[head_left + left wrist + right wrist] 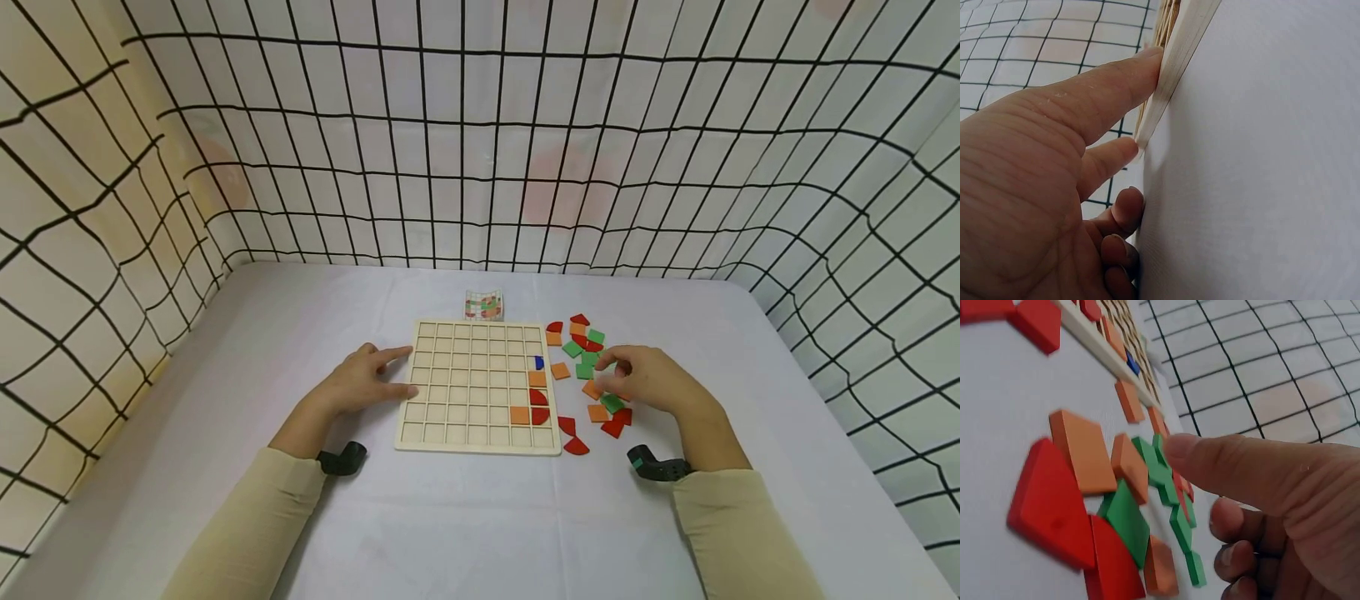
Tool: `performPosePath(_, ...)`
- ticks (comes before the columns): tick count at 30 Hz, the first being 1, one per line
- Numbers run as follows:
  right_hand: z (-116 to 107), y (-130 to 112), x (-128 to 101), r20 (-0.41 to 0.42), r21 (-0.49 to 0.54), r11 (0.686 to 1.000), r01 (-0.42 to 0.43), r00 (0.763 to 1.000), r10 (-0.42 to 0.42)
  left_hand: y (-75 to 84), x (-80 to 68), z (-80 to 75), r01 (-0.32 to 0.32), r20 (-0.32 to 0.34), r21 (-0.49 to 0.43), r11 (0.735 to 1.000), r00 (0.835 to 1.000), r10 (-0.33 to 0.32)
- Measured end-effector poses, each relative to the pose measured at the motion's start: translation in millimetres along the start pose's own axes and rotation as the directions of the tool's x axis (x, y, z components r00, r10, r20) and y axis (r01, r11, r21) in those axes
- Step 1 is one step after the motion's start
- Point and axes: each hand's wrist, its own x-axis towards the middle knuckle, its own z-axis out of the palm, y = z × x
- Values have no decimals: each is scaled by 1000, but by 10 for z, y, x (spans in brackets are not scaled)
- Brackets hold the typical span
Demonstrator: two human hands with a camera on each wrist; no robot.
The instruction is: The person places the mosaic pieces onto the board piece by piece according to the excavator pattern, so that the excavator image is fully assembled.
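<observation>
A pale wooden board [480, 452] with a grid of square cells lies on the white-covered table. At its left edge, the straight index finger and thumb of my left hand [356, 383] touch the rim; the other fingers are curled underneath. Inside cells on the board's right side lie a small blue piece [539, 363], orange squares [520, 415] and red quarter-circle pieces [538, 397]. My right hand [648, 379] hovers over loose pieces, thumb [1210, 459] extended and apart from the index finger in the head view. Nothing shows in its grasp. Green squares [1127, 519] and orange squares [1084, 452] lie below it.
Loose red pieces [576, 446] lie near the board's lower right corner. Behind the board is a small printed card [483, 305]. Black wire mesh [465, 175] with white cloth behind it encloses the back and sides. Each wrist wears a black camera mount [658, 465].
</observation>
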Motion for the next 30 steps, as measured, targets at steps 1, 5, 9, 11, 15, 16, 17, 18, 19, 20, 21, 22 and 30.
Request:
performPosePath(1,2,24,8,14,-3,1000,-13,1000,13,-2,0,-1,0,-1,0,1000,1000,0)
performPosePath(5,34,73,37,58,-12,999,-31,998,31,-8,6,-3,1,-3,3,1000,1000,-1)
performPosePath(9,66,68,56,62,-28,1000,-10,998,12,-7,15,-3,2,-7,5,1000,1000,-2)
performPosePath(11,76,63,64,58,-30,1000,-1,998,3,-6,15,-4,3,-8,8,1000,1000,-3)
performPosePath(15,91,69,74,55,-24,1000,18,998,-17,-9,17,0,1,-10,10,1000,1000,-1)
performPosePath(16,95,73,76,51,-25,999,22,998,-21,-10,18,1,0,-10,10,1000,1000,0)
performPosePath(17,98,75,76,49,-26,999,29,998,-27,-10,19,3,-2,-10,10,1000,1000,2)
performPosePath(18,101,76,77,47,-26,999,36,998,-34,-11,21,4,-3,-10,10,1000,1000,4)
performPosePath(19,105,77,79,43,-26,999,43,998,-42,-10,22,6,-4,-9,10,1000,1000,4)
performPosePath(20,109,75,79,39,-26,998,50,998,-49,-9,21,5,-4,-8,8,1000,1000,4)
performPosePath(21,114,73,80,36,-26,998,58,998,-57,-9,20,4,-3,-6,8,1000,1000,3)
performPosePath(22,119,71,82,35,-29,998,64,997,-63,-8,18,3,-1,-4,6,1000,1000,1)
performPosePath(30,174,-48,83,47,-38,997,73,996,-72,-5,13,2,0,-3,6,1000,1000,0)
